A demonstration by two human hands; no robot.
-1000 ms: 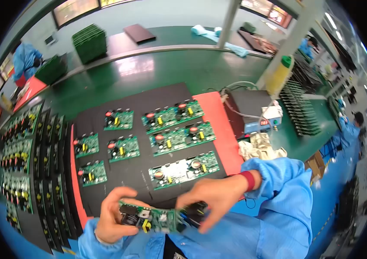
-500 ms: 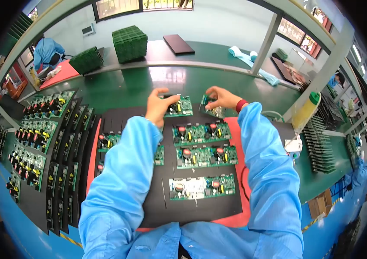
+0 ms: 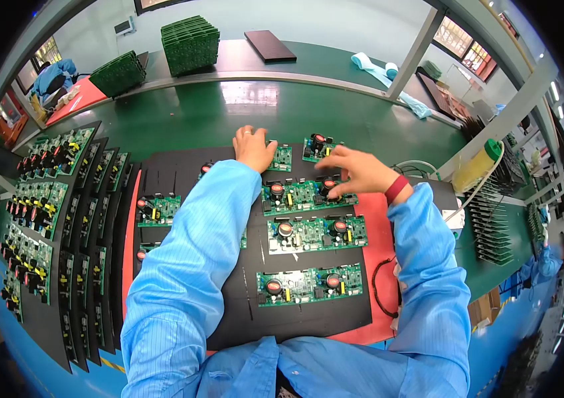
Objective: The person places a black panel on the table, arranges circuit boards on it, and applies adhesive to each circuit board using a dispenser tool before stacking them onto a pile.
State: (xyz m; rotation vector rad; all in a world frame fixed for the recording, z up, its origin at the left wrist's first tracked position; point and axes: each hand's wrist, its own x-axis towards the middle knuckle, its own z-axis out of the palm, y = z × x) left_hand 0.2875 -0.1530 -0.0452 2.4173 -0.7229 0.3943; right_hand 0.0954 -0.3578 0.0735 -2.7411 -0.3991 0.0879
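My left hand point(image 3: 254, 150) reaches over the left end of a green circuit board point(image 3: 283, 158) at the back of the black panel point(image 3: 229, 312). Its fingers point away from me and look apart; the tips are partly hidden. My right hand point(image 3: 361, 174), wearing a red wristband point(image 3: 397, 188), is open, thumb and fingers apart, over the right end of another circuit board point(image 3: 302, 197). Behind it a smaller circuit board point(image 3: 320, 148) with a black round component lies on the panel. Two more circuit boards point(image 3: 315, 233) lie closer to me. My left sleeve partly covers further boards point(image 3: 159, 210).
Black racks of circuit boards point(image 3: 33, 212) stand at left. A yellow bottle point(image 3: 478, 166) with a green cap and a row of thin boards point(image 3: 487, 225) are at right. Stacked green trays point(image 3: 190, 46) sit on the far bench. A person point(image 3: 56, 78) in blue is at far left.
My right hand has let go of the tilted small board, which now lies flat, and has come nearer to me. My left hand has lowered over its board. The view has tilted down slightly.
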